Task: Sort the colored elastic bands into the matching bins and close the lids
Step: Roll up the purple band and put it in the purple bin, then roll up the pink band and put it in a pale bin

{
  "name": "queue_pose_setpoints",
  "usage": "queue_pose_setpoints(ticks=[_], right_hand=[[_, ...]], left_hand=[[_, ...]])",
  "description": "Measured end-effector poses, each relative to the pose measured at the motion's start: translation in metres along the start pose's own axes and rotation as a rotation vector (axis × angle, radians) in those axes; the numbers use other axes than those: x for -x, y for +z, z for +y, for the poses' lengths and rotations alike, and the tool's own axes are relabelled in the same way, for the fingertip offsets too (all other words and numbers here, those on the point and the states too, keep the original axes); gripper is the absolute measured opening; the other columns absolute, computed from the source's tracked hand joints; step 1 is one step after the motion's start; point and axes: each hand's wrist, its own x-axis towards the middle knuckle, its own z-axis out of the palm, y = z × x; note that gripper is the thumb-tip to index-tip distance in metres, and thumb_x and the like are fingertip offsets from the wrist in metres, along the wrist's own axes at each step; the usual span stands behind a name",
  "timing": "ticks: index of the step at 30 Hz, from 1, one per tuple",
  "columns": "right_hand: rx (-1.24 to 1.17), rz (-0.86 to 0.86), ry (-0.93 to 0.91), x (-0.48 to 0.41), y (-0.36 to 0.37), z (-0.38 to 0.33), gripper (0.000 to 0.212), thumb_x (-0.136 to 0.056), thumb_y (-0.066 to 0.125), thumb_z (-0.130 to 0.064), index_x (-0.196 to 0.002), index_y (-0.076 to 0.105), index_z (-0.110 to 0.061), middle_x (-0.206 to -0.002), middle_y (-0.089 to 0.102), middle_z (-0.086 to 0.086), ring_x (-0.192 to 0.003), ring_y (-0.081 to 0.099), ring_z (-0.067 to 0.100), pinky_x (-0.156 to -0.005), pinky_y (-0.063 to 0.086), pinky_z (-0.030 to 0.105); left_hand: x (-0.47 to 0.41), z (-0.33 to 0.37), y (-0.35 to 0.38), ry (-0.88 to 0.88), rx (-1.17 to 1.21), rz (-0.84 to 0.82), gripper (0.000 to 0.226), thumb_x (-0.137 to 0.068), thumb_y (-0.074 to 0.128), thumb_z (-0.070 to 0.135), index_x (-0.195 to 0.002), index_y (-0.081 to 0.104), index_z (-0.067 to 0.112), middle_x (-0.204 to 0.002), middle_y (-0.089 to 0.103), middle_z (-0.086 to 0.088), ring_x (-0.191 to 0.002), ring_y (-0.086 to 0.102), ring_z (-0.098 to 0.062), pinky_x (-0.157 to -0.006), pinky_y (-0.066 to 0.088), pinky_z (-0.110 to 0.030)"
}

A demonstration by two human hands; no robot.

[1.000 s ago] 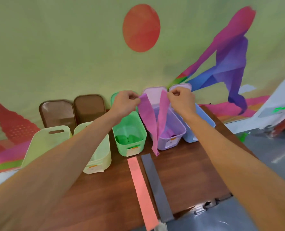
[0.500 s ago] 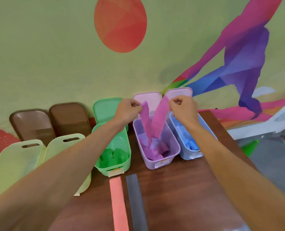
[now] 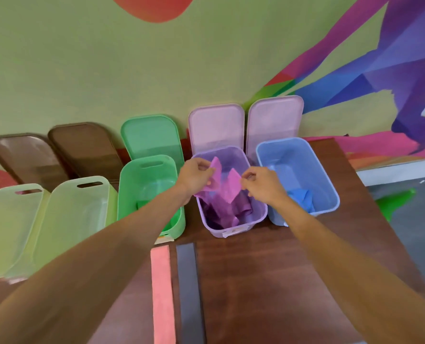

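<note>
A pink elastic band (image 3: 225,192) is held over the open purple bin (image 3: 231,229), its folded middle sunk among the purple bands (image 3: 212,213) piled inside. One end is pinched between the thumb and curled fingers of the left hand (image 3: 196,176). The other end appears to be pinched by the right hand (image 3: 262,186) — blur makes that contact hard to confirm. Both hands are poised just above the bin's rim.

A green bin (image 3: 131,194) is set to its left. To its right is a blue bin (image 3: 328,184) with a blue band (image 3: 303,198) in it, and two pale green bins (image 3: 77,219) are stood further left. The lids are leaned against the wall behind — lilac lids (image 3: 216,125), a green lid (image 3: 151,135), brown lids (image 3: 87,145). On the wooden table (image 3: 281,281), nearer the person, a salmon band (image 3: 163,294) and a grey band (image 3: 190,289) are laid side by side.
</note>
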Motion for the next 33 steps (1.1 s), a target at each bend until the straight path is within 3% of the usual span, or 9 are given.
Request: queue_pose_setpoints(ticks=[4,8,12,18,21,23,27,33], right_hand=[[0.038,-0.044,0.017,0.001,0.016,0.008,0.01,-0.083,0.058,-0.021,-0.076,0.062,-0.027,-0.09,0.072,0.006,-0.088,0.068,0.032,-0.085,0.054,0.045],[0.075,-0.035,0.079,0.008,0.026,0.016,0.009,-0.083,0.056,-0.025,-0.08,0.064,-0.027,-0.098,0.072,0.008,-0.087,0.067,0.032,-0.086,0.054,0.042],[0.144,0.034,0.123,0.023,0.03,0.013,0.018,-0.084,0.054,-0.02,-0.091,0.07,-0.018,-0.101,0.071,0.01,-0.103,0.061,0.031,-0.091,0.05,0.042],[0.194,0.033,0.105,0.06,0.053,-0.012,0.022,-0.083,0.051,-0.015,-0.087,0.07,-0.007,-0.091,0.071,0.013,-0.091,0.063,0.031,-0.086,0.051,0.041],[0.22,0.009,0.074,0.087,0.075,-0.029,0.023,-0.083,0.051,-0.01,-0.09,0.068,0.004,-0.095,0.068,0.021,-0.096,0.06,0.037,-0.09,0.048,0.043],[0.229,-0.004,0.06,0.104,0.092,-0.04,0.021,-0.083,0.052,-0.012,-0.085,0.071,-0.002,-0.094,0.071,0.017,-0.096,0.062,0.036,-0.089,0.049,0.045],[0.22,-0.056,0.062,0.137,0.131,-0.053,0.014,-0.082,0.057,-0.017,-0.076,0.067,-0.024,-0.079,0.07,0.0,-0.089,0.067,0.027,-0.085,0.053,0.038],[0.286,-0.112,0.059,0.159,0.177,-0.056,0.017,-0.083,0.057,-0.018,-0.088,0.073,-0.018,-0.098,0.073,0.002,-0.097,0.065,0.022,-0.087,0.05,0.031]], left_hand=[[0.003,-0.014,0.005,-0.008,-0.046,-0.123,0.02,-0.091,0.058,0.012,-0.109,0.062,0.005,-0.075,0.065,-0.005,-0.063,0.062,-0.014,-0.052,0.048,-0.015],[0.011,-0.03,-0.001,-0.054,-0.054,-0.159,0.026,-0.092,0.054,0.011,-0.117,0.058,0.004,-0.089,0.061,-0.009,-0.064,0.058,-0.013,-0.054,0.045,-0.018],[0.029,-0.043,-0.018,-0.053,-0.062,-0.187,0.025,-0.09,0.052,0.004,-0.115,0.059,0.003,-0.086,0.061,-0.009,-0.066,0.057,-0.012,-0.055,0.043,-0.017],[0.075,-0.069,-0.066,-0.03,-0.067,-0.248,0.018,-0.089,0.051,0.003,-0.101,0.062,0.013,-0.081,0.064,-0.002,-0.066,0.06,-0.012,-0.062,0.043,-0.021],[0.101,-0.089,-0.093,-0.016,-0.082,-0.269,0.018,-0.09,0.05,0.002,-0.101,0.061,0.011,-0.079,0.062,-0.001,-0.064,0.06,-0.01,-0.057,0.042,-0.019],[0.116,-0.105,-0.112,-0.01,-0.092,-0.282,0.018,-0.089,0.052,0.004,-0.104,0.061,0.009,-0.079,0.063,-0.002,-0.066,0.062,-0.01,-0.056,0.043,-0.016],[0.142,-0.143,-0.146,0.003,-0.14,-0.271,0.018,-0.087,0.054,0.01,-0.098,0.066,0.015,-0.085,0.069,-0.008,-0.077,0.065,-0.017,-0.071,0.048,-0.025],[0.162,-0.195,-0.164,-0.039,-0.126,-0.26,0.02,-0.088,0.049,0.001,-0.099,0.064,0.009,-0.082,0.062,-0.005,-0.072,0.055,-0.016,-0.053,0.041,-0.009]])
